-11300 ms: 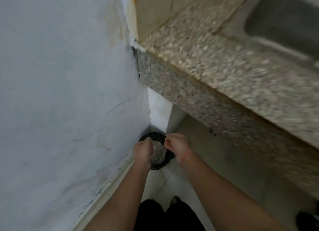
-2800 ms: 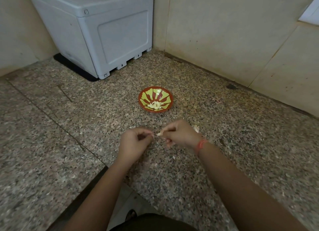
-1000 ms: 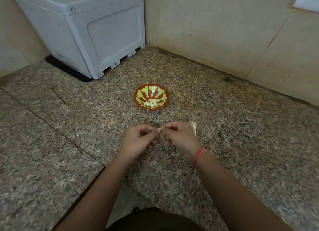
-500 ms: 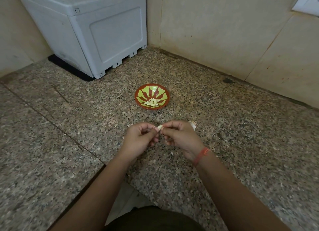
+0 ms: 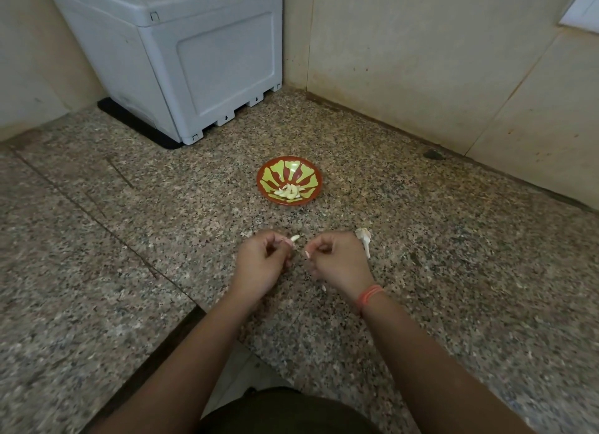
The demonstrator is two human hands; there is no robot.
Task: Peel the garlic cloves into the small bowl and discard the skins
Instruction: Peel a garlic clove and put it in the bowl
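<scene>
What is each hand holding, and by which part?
The left hand pinches a garlic clove by one end; the right hand pinches a pale scrap, likely skin.

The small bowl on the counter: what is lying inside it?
Inside the small bowl lies a little heap of peeled garlic cloves. The painted bottom under the heap is covered.

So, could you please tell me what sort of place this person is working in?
Probably a home kitchen corner: a speckled granite counter, beige tiled walls behind it, and a small bowl holding peeled garlic cloves.
</scene>
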